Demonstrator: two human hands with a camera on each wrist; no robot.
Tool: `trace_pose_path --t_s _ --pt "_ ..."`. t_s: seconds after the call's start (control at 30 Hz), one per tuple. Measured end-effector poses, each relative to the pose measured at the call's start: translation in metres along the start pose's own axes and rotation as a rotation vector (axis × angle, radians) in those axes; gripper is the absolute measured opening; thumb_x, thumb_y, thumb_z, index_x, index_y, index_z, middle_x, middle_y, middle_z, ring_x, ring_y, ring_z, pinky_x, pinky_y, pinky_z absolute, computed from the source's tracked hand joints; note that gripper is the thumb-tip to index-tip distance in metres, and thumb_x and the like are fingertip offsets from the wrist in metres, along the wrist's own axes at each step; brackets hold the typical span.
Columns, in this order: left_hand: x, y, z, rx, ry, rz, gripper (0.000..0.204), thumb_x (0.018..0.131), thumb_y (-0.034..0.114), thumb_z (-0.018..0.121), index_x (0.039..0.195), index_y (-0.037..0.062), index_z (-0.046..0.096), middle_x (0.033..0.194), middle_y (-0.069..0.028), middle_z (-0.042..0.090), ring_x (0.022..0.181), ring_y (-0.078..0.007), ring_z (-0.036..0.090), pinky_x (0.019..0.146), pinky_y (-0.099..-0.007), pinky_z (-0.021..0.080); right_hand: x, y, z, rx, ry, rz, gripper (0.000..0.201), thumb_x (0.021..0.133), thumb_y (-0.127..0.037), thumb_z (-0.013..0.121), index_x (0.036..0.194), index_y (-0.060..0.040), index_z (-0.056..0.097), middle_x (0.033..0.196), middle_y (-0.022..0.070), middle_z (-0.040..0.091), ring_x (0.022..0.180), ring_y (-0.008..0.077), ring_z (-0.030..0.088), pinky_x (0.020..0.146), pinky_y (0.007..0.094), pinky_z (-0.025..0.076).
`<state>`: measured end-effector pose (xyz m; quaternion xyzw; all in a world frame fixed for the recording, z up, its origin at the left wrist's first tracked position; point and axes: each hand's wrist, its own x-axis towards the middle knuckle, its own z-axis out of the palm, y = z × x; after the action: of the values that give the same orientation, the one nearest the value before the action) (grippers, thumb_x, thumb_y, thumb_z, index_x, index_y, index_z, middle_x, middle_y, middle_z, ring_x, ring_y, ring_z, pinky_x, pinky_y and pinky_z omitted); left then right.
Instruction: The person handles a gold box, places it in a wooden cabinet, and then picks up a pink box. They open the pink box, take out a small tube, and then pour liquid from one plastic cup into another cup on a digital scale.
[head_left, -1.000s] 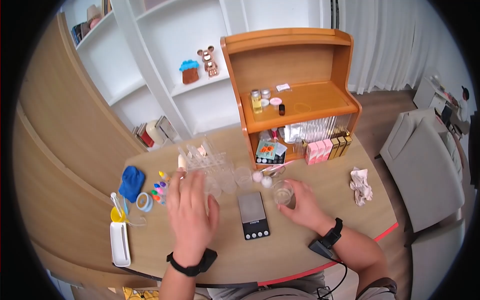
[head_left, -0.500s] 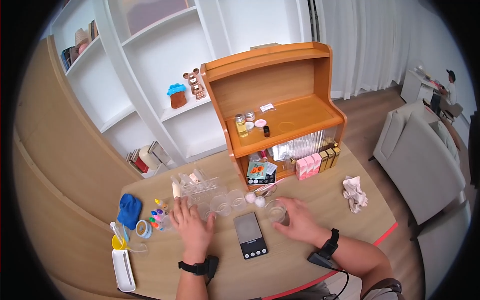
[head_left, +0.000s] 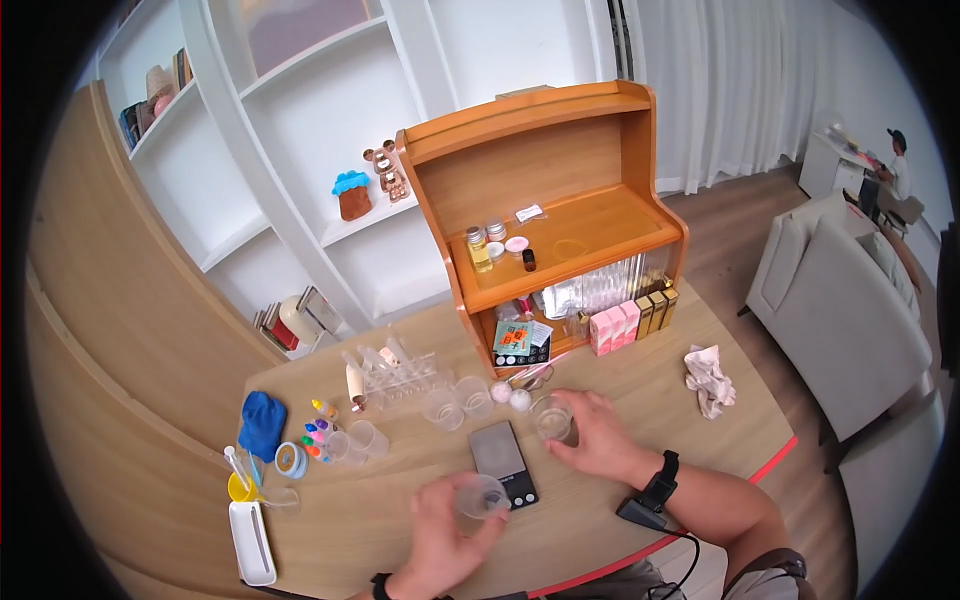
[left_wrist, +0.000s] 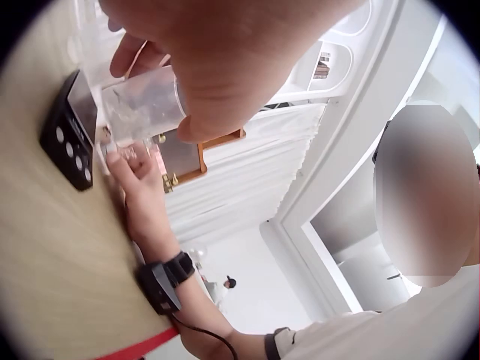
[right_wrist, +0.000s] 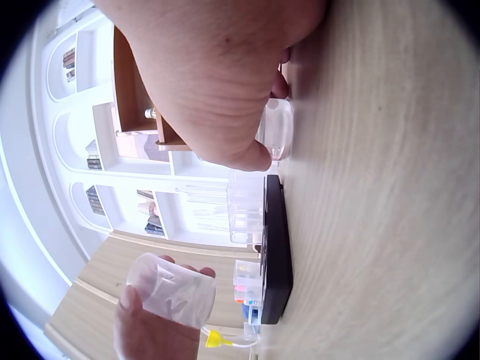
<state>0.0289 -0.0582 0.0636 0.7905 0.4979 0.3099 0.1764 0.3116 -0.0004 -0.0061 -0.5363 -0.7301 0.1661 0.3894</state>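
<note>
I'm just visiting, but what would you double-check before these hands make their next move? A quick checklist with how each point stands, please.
1. Grip on the left cup: ok; the left hand holds it above the table.
2. Grip on the right cup: ok; the right hand holds it, right of the scale.
3. Nothing on the scale: ok; its plate shows bare.
4. No finger on the buttons: ok; the left wrist view shows them untouched.
5. Scale switched on: cannot tell; no reading can be made out.
6. A hand free: not ok; each holds a cup.
</note>
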Motion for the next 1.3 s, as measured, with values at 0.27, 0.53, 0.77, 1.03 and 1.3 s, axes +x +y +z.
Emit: trace_pose_path --t_s 0.27,0.53,0.77,1.03,1.3 --pt "0.062 0.013 0.036 -0.132 0.150 0.140 0.064 0.081 0.009 0.089 0.135 -0.0002 0.057 0.122 -0.0173 0.061 0.111 -0.0317 0.065 0.093 -0.0413 0.054 -0.003 0.007 0.005 -0.046 0.007 -0.004 0.071 0.087 -0.030 0.084 0.145 -0.0023 0.056 0.131 0.0209 0.067 0.126 0.0408 0.060 0.108 0.0520 0.046" --pt "0.089 0.005 0.052 0.057 0.219 0.280 0.067 0.075 0.010 0.093 0.132 0.0014 0.059 0.124 -0.0185 0.064 0.114 -0.0401 0.065 0.096 -0.0463 0.055 -0.004 0.010 0.009 -0.029 0.024 -0.043 0.068 0.087 -0.029 0.083 0.145 -0.0042 0.057 0.132 0.0192 0.067 0.125 0.0407 0.060 0.110 0.0518 0.045" --pt "0.092 0.015 0.047 0.168 0.137 0.414 0.065 0.072 0.013 0.093 0.131 0.0053 0.068 0.125 -0.0141 0.067 0.112 -0.0377 0.064 0.094 -0.0471 0.054 -0.003 0.008 0.009 -0.002 0.069 -0.095 0.062 0.086 -0.027 0.084 0.140 -0.0073 0.060 0.126 0.0182 0.066 0.122 0.0407 0.060 0.107 0.0514 0.045" --pt "0.100 0.025 0.036 0.367 0.000 0.486 0.066 0.078 0.023 0.087 0.141 0.0129 0.069 0.127 -0.0077 0.066 0.117 -0.0308 0.062 0.097 -0.0439 0.048 -0.002 0.006 0.006 -0.010 0.048 -0.081 0.066 0.085 -0.026 0.083 0.143 -0.0082 0.058 0.130 0.0188 0.066 0.124 0.0409 0.058 0.108 0.0514 0.044" --pt "0.100 0.032 0.026 0.502 0.086 0.528 0.065 0.076 0.030 0.090 0.134 0.0109 0.069 0.123 -0.0040 0.070 0.115 -0.0248 0.063 0.100 -0.0446 0.045 0.001 0.012 0.010 0.043 0.003 -0.135 0.064 0.083 -0.025 0.085 0.140 -0.0087 0.061 0.130 0.0189 0.067 0.124 0.0412 0.060 0.109 0.0526 0.044"
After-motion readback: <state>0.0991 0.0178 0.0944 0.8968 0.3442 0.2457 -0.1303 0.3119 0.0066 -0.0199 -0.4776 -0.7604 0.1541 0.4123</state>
